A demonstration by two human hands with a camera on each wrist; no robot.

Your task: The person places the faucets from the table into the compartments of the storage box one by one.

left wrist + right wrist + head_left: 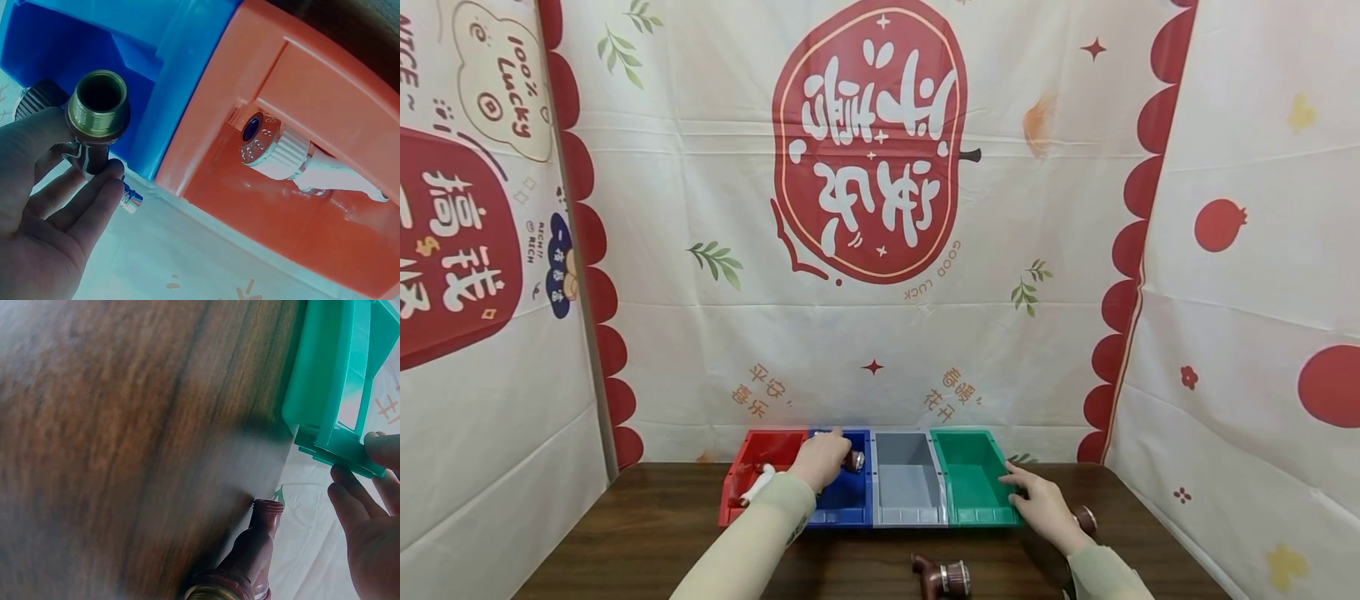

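Four plastic bins sit in a row at the far edge of the dark wooden worktop (647,550): red bin (752,467), blue bin (842,500), grey bin (910,487), green bin (973,483). Looks like a sorting job caught mid-drop. The person's left hand (822,461) hangs over the blue bin with a brass-threaded metal tap fitting (97,115) in it. The grip there is thumb and fingers curled around the fitting's dark body, threaded mouth pointing up towards the wrist camera, so it's clearly pinched and not yet let go. Judging by that, the next move would be loosening those fingers so the piece lands inside the blue bin rather than on its wall.

The right hand (1045,504) is at about 3 o'clock from the bins, fingers mostly straight, tips touching the green bin's front right corner, probably just steadying it. It holds nothing.

A white-bodied valve with a chrome knob (281,153) already lies in the red bin. Two more brownish tap fittings wait on the worktop: one at 6 o'clock (943,577), and another (247,559) just beside the right hand.
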